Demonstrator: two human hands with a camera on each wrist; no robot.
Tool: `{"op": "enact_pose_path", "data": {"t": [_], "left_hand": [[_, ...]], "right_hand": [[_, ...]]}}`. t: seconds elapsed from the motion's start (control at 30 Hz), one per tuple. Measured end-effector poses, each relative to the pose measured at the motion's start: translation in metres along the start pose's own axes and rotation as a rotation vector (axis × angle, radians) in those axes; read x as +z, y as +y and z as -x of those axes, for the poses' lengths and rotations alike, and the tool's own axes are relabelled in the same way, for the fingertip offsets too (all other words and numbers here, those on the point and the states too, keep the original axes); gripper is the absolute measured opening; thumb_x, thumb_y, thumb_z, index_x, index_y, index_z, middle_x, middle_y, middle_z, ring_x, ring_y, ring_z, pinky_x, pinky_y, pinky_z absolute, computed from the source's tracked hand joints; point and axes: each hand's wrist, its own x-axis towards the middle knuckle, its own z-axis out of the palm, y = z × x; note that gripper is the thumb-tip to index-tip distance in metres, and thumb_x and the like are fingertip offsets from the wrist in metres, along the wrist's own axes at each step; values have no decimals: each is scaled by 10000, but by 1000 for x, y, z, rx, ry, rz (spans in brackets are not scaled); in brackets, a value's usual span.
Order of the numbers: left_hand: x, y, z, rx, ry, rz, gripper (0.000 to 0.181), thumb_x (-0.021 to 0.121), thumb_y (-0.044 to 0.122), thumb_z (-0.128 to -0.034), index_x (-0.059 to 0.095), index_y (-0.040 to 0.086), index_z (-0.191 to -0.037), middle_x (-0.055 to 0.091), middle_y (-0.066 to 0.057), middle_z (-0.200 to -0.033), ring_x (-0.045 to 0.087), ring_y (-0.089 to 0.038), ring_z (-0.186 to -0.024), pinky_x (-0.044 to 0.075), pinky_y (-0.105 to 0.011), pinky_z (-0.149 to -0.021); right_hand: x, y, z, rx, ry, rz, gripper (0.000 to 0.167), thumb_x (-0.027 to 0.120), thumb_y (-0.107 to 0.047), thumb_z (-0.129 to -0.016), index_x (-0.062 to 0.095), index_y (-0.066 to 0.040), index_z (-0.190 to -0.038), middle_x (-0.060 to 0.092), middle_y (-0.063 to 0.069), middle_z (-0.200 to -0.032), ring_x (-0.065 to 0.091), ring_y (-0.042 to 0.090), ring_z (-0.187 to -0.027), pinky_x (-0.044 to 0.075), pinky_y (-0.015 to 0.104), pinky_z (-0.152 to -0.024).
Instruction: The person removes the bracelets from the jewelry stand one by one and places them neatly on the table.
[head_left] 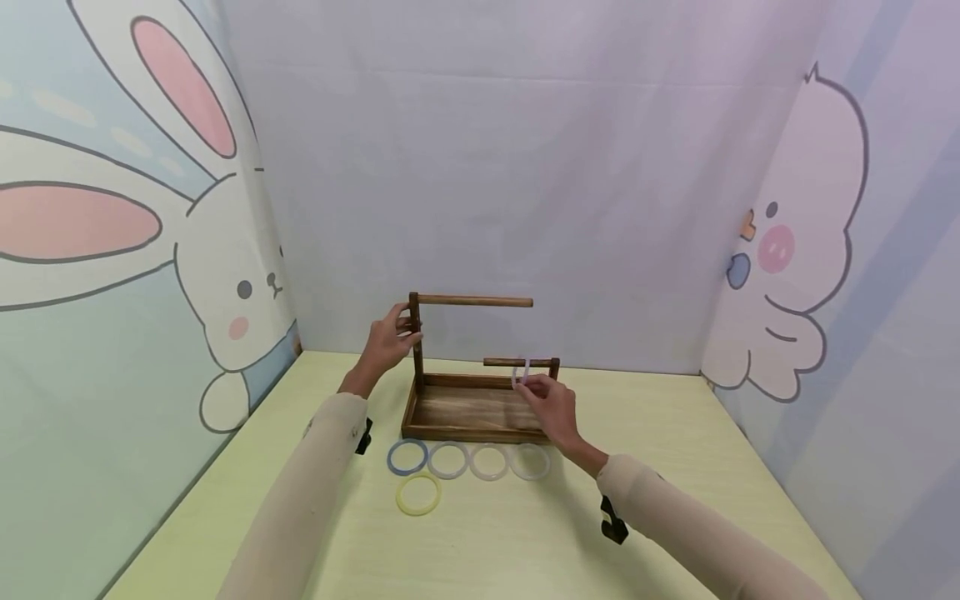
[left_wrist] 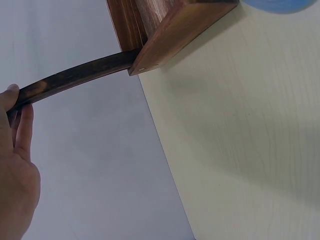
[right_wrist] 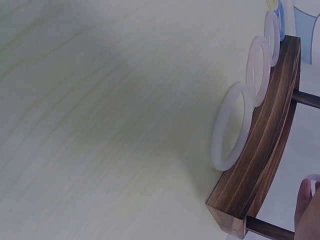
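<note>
A dark wooden stand (head_left: 471, 434) has a tray base, a tall left post (head_left: 417, 358) with a long rod, and a short right post with a low rod (head_left: 498, 362). My left hand (head_left: 385, 343) holds the tall post near its top, thumb and fingers on opposite sides, as the left wrist view (left_wrist: 17, 170) also shows. Between thumb and fingertips, my right hand (head_left: 553, 407) pinches a pale bangle (head_left: 527, 367) at the low rod; it appears to encircle the rod. In the right wrist view only part of that hand (right_wrist: 309, 212) shows.
Before the stand lie a blue bangle (head_left: 407, 472) and three pale bangles (head_left: 448, 477), in a row close to the tray's front edge. A yellow bangle (head_left: 418, 512) lies nearer me. A grey curtain (head_left: 480, 167) hangs behind the pale table (head_left: 637, 433).
</note>
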Motion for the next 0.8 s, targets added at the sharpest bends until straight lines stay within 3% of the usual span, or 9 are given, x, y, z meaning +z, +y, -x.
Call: {"op": "enact_pose_path", "data": {"t": [0.27, 0.5, 0.7, 0.8], "left_hand": [[0, -2, 0, 12, 8, 18, 632, 719, 6, -973, 421, 24, -1531, 656, -269, -1333, 646, -384, -1251, 577, -482, -979], [0, -1, -1, 9, 4, 3, 637, 721, 21, -977, 415, 30, -1535, 658, -263, -1334, 650, -379, -1246, 580, -482, -975], [1, 0, -1, 4, 5, -4, 633, 718, 21, -979, 415, 31, -1535, 658, -263, -1334, 651, -383, -1244, 580, -492, -972], [1, 1, 0, 1, 8, -8, 627, 721, 24, -978, 421, 30, -1529, 662, -257, -1331, 654, -377, -1241, 580, -491, -973]], "right_hand": [[7, -5, 1, 31, -50, -68, 148, 797, -110, -934, 798, -29, -1058, 794, 129, -971, 782, 264, -864, 635, 289, -664], [15, -7, -1, 79, -73, -189, 140, 769, -59, -948, 790, -6, -1075, 789, 164, -955, 782, 258, -815, 636, 523, -730], [21, -8, -1, 80, -81, -245, 156, 747, -36, -959, 775, 36, -1094, 779, 205, -958, 761, 419, -875, 629, 548, -733], [23, -11, -1, 82, -82, -242, 164, 745, -34, -960, 772, 39, -1104, 780, 202, -959, 768, 386, -854, 632, 539, -730]]}}
